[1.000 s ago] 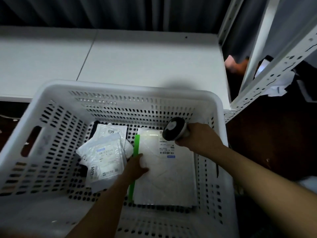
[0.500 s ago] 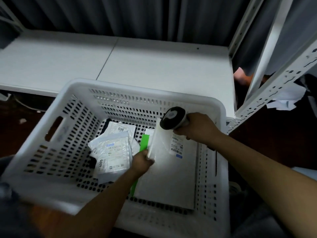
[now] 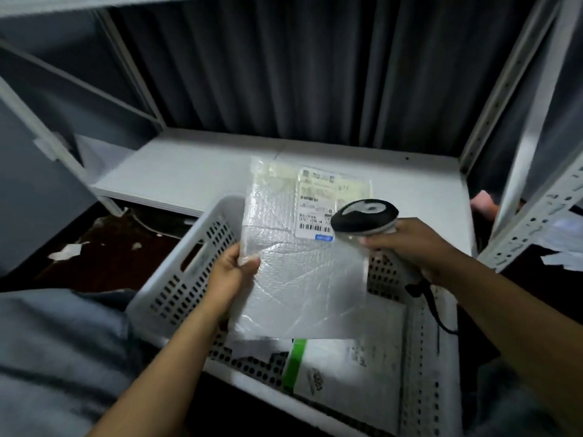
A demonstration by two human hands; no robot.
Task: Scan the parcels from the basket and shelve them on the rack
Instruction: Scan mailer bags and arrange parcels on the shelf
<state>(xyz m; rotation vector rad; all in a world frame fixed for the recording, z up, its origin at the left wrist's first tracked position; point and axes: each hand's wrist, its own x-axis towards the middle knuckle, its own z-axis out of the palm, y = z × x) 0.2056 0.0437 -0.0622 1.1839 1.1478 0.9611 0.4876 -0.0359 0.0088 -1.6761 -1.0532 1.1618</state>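
We see the parcel raised in the centre of the frame, above the basket and in front of the rack, whose low white shelf runs across the middle. The left hand pinches the parcel's left edge, thumb on top. The right hand is wrapped round the handle of the scanner, whose head sits just beside the barcode at the foot of the label.

We judge the parcel to be a bubble-lined plastic mailer: light, soft and glossy enough to slide under a loose pinch. It lies fairly flat from a one-sided hold, so whatever is inside probably lends it some stiffness. We would take it by a side edge well away from the label and keep fingers spread beneath it, so that it does not droop or fold across the barcode.

The left fingers are hidden under the parcel. The scanner's window faces away from us, so we cannot tell whether it is reading. The label print is too blurred to read. The parcel covers much of the basket; only a second parcel with a green stripe shows at lower centre. The rack's upper shelves are cut off at the top, and a pink thing behind the right post we cannot identify.
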